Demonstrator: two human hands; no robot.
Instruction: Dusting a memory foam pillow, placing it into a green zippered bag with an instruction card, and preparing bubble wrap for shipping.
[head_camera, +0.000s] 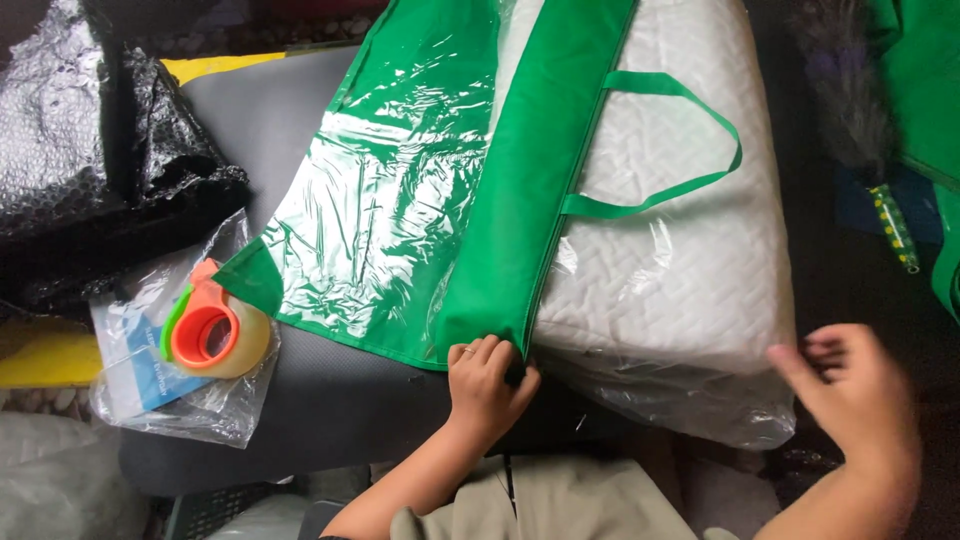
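A white quilted pillow (680, 230), wrapped in clear plastic, lies partly inside a green fabric bag (520, 200) with a clear plastic window and a green loop handle (700, 110). My left hand (487, 385) pinches the near corner of the bag's green edge. My right hand (855, 390) is blurred at the pillow's near right corner, its fingertips on the plastic wrap. The bag's flap lies open to the left over a dark grey surface (330, 410).
A tape dispenser (210, 330) with an orange core sits on a clear plastic sleeve at the left. Black bubble wrap (90, 150) is piled at the far left. More green fabric (920, 90) hangs at the right edge.
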